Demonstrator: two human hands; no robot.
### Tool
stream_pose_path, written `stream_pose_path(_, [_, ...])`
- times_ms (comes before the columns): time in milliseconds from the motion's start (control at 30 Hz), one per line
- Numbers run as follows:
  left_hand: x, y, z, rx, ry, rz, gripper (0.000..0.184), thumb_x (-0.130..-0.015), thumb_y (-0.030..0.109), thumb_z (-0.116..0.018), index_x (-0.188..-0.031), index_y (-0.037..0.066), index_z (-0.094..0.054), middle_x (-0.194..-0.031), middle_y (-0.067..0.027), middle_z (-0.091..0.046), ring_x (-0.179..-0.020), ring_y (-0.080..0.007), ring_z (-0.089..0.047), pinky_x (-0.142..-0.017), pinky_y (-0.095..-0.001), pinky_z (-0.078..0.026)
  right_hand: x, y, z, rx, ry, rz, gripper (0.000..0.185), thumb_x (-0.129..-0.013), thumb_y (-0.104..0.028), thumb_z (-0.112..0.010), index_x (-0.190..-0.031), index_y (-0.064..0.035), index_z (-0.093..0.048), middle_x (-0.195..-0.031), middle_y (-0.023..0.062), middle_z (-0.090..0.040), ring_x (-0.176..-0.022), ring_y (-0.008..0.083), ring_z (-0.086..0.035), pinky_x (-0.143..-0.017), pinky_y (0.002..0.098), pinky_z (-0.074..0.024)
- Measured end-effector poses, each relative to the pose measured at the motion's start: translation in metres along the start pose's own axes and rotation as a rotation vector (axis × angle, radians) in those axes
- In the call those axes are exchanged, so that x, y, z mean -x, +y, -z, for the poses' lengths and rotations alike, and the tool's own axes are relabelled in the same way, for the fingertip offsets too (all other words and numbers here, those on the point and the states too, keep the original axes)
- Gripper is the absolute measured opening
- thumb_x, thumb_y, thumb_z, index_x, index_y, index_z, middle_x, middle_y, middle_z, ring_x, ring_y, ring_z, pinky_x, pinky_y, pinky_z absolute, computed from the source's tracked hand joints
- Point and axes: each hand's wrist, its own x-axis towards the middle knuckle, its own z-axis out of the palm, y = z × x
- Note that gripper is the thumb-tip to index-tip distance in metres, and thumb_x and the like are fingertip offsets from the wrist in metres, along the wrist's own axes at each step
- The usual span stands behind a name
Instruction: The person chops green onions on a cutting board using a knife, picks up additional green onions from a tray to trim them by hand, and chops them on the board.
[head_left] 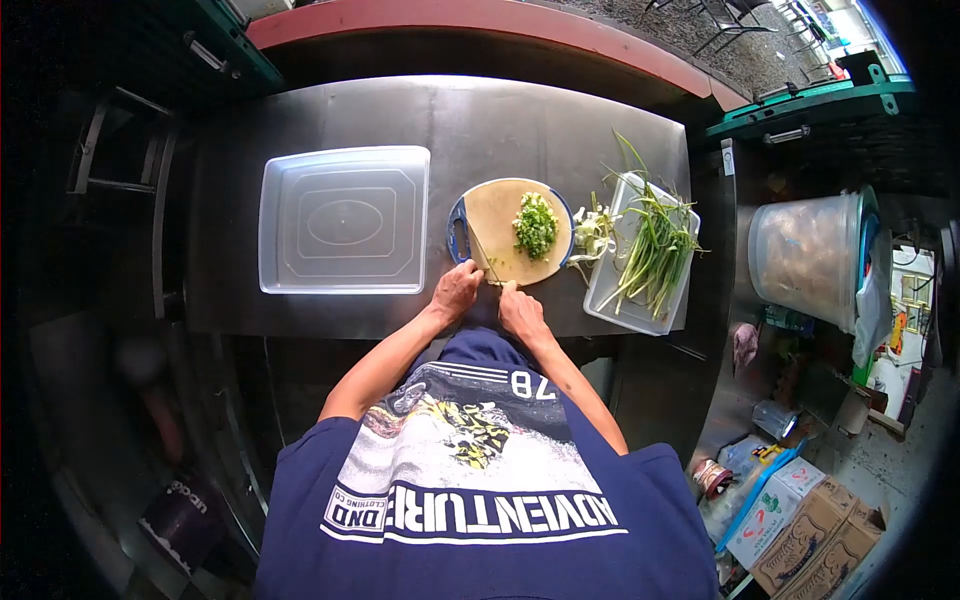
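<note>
A round cutting board with a blue rim and handle holds a pile of chopped green onion. My left hand is closed at the board's lower left edge; what its fingers hold is too small to make out. At the lower edge, my right hand is closed too, its fingertips close to the left ones. A thin blade-like line slants over the board down to the gap between both hands. Small green bits lie beside it. Which hand grips it is unclear.
An empty clear plastic tray sits left on the metal table. Right of the board are white onion ends and a white tray of long green onions. A large lidded container and cardboard boxes stand farther right.
</note>
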Motion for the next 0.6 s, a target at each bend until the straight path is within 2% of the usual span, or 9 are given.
stream_pose_path(167, [0.0,-0.005,-0.009,0.057,0.034,-0.003,0.007,-0.077,0.001,-0.053,-0.079,0.001,-0.06,-0.086,-0.0141,-0.054,-0.083,-0.03,-0.059,-0.074,-0.0386,-0.05,0.019,0.0,0.008,-0.024,-0.059,-0.045,0.014,-0.084,-0.007,-0.044,-0.091,0.0053,-0.042,-0.075,0.0295,-0.063,-0.073,0.0451,-0.064,-0.064,0.0537,-0.0505])
stream_pose_path(233, [-0.001,-0.006,-0.01,0.077,0.058,-0.014,0.007,-0.077,0.001,-0.053,-0.079,0.001,-0.06,-0.086,-0.0139,-0.054,-0.083,-0.03,-0.058,-0.074,-0.0385,-0.05,0.022,-0.001,0.008,0.035,-0.093,-0.06,0.018,-0.083,-0.008,-0.049,-0.094,0.0052,-0.045,-0.078,0.0269,-0.066,-0.076,0.0411,-0.066,-0.066,0.0491,-0.0535])
stream_pose_path(367, [-0.002,-0.007,-0.012,0.029,0.033,-0.03,0.007,-0.077,0.002,-0.054,-0.077,0.001,-0.061,-0.086,-0.0131,-0.053,-0.082,-0.0297,-0.058,-0.073,-0.0388,-0.05,0.01,-0.003,-0.013,0.004,-0.097,-0.114,0.024,-0.083,-0.007,-0.049,-0.101,0.0081,-0.045,-0.08,0.0265,-0.066,-0.078,0.0407,-0.066,-0.069,0.0484,-0.0533])
stream_pose_path(433, [-0.002,-0.004,-0.009,0.013,0.025,-0.048,0.007,-0.076,0.003,-0.054,-0.077,0.001,-0.061,-0.086,-0.0129,-0.053,-0.081,-0.0297,-0.058,-0.073,-0.0389,-0.05,-0.001,-0.004,-0.023,-0.007,-0.019,-0.085,0.034,-0.082,-0.006,-0.05,-0.111,0.0115,-0.043,-0.082,0.0263,-0.066,-0.081,0.0405,-0.066,-0.07,0.0472,-0.0532])
stream_pose_path(533, [-0.002,0.003,0.002,-0.074,0.002,-0.025,0.007,-0.077,0.004,-0.054,-0.076,0.002,-0.061,-0.088,-0.0129,-0.053,-0.078,-0.0296,-0.058,-0.071,-0.04,-0.05,-0.017,0.001,-0.023,-0.034,-0.016,-0.008,0.04,-0.084,-0.007,-0.045,-0.116,0.0163,-0.037,-0.083,0.028,-0.065,-0.075,0.0444,-0.064,-0.067,0.0513,-0.0518])
stream_pose_path(600, [0.002,0.006,0.008,-0.081,-0.045,0.011,0.008,-0.077,0.004,-0.054,-0.079,0.004,-0.062,-0.089,-0.0128,-0.052,-0.077,-0.03,-0.059,-0.07,-0.0409,-0.051,-0.014,0.002,-0.023,-0.047,0.008,-0.007,0.035,-0.084,-0.008,-0.045,-0.111,0.0138,-0.04,-0.081,0.0283,-0.064,-0.076,0.0444,-0.064,-0.067,0.0517,-0.0516])
